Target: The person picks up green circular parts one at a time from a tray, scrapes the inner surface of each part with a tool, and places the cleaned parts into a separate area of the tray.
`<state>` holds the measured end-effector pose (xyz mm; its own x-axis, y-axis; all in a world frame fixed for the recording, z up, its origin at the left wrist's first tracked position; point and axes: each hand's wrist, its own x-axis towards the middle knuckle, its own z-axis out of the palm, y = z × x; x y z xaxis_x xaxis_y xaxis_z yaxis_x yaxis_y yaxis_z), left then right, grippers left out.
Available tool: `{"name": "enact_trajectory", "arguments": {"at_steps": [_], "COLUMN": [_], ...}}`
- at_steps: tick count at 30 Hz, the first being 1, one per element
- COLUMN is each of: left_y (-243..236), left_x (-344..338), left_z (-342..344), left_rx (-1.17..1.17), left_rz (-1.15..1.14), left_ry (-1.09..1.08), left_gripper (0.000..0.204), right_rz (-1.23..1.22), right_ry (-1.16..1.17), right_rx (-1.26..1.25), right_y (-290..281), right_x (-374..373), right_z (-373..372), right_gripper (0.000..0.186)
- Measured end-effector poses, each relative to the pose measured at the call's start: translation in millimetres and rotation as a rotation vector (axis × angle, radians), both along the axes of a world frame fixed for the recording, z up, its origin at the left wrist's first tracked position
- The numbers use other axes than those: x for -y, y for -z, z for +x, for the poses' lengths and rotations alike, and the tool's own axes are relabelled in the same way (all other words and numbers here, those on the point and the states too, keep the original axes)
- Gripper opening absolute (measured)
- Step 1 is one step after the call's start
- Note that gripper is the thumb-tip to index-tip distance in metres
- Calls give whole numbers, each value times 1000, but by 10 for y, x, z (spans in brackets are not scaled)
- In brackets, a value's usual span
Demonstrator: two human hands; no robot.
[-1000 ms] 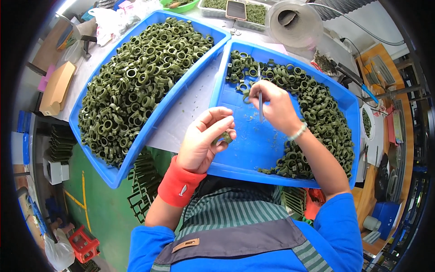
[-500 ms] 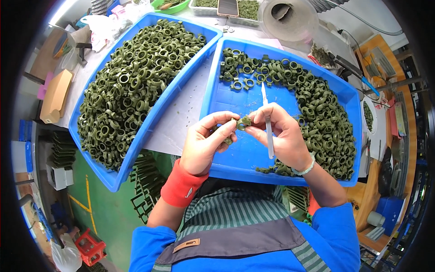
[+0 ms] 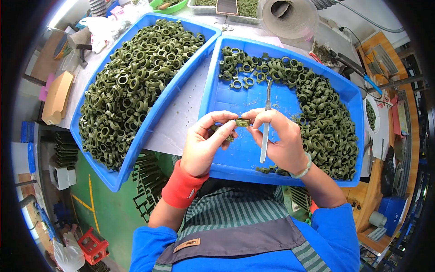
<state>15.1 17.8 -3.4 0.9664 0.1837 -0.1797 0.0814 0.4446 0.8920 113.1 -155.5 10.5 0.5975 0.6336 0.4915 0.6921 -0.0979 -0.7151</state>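
Observation:
Between my two hands, above the right blue tray (image 3: 215, 90), is one small dark green ring-shaped part (image 3: 243, 122). My left hand (image 3: 205, 140) pinches its left side with thumb and forefinger, and more green parts (image 3: 230, 137) are tucked in the curled fingers below. On the other side, the fingertips of my right hand (image 3: 282, 140) touch the ring. That same hand also keeps a slim metal knife (image 3: 264, 144) between its fingers, blade pointing away from me. Many green rings (image 3: 324, 122) lie along the tray's far and right sides.
A second blue tray (image 3: 156, 106), heaped with green rings (image 3: 131, 86), stands on the left. Behind are a phone (image 3: 226, 7), a grey round duct mouth (image 3: 287, 18) and a white plastic bag (image 3: 97, 29). A red stool (image 3: 94, 246) is on the green floor.
The ring between my fingertips has been turned so its side band faces up. My right hand has shifted slightly, and the knife now leans with its handle end further left.

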Motion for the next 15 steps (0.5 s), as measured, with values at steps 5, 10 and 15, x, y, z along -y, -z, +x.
{"name": "enact_trajectory", "arguments": {"at_steps": [5,10,15], "left_y": [8,-41,-32], "left_x": [20,41,28], "left_z": [-14,-6,30], "left_rx": [50,100,284], "left_rz": [318,475,794], "left_ry": [-102,-110,-103], "left_gripper": [21,18,17], "right_rz": [163,196,59], "right_ry": [-104,-227,-236], "right_rx": [-591,-738,-816], "right_y": [40,63,-21], "right_x": [15,16,30], "right_z": [-14,37,42], "right_gripper": [18,21,25]}}
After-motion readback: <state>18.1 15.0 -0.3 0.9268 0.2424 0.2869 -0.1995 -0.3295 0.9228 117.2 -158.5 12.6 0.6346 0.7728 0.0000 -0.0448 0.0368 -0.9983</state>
